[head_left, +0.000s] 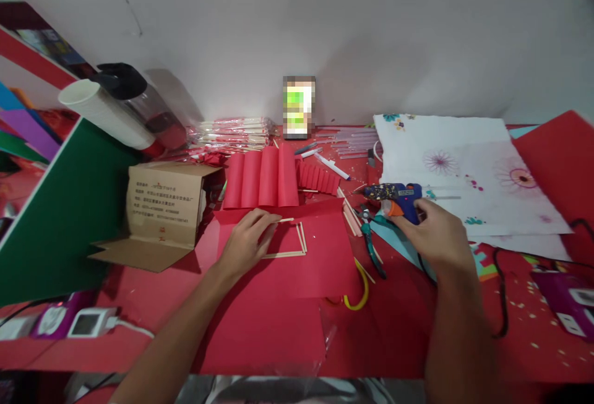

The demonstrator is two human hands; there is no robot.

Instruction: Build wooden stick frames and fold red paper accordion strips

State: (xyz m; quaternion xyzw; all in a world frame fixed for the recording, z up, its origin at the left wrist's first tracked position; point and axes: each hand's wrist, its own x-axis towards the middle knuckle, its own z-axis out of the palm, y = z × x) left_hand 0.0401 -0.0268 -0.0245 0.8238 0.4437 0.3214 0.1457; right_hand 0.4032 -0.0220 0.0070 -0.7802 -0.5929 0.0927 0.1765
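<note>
My left hand (248,238) is over a red paper sheet (325,268), its fingers pinched on a short pale wooden stick (286,220) whose end sticks out to the right. Just by it, more pale sticks (285,254) lie on the sheet, with a pair standing at an angle on the right side, outlining part of a rectangle. On the right, my right hand (434,231) has its fingers round the handle of a blue glue gun (408,201). The gun's nozzle points left, and a clear glue stick (440,197) shows behind it.
Green-handled pliers (371,249) and yellow-handled scissors (364,292) lie between the hands. Folded red paper (262,178) sits behind the sheet. A cardboard box (162,206) and green board (65,218) stand left. A phone (299,107) leans on the wall; a black cord (499,292) runs right.
</note>
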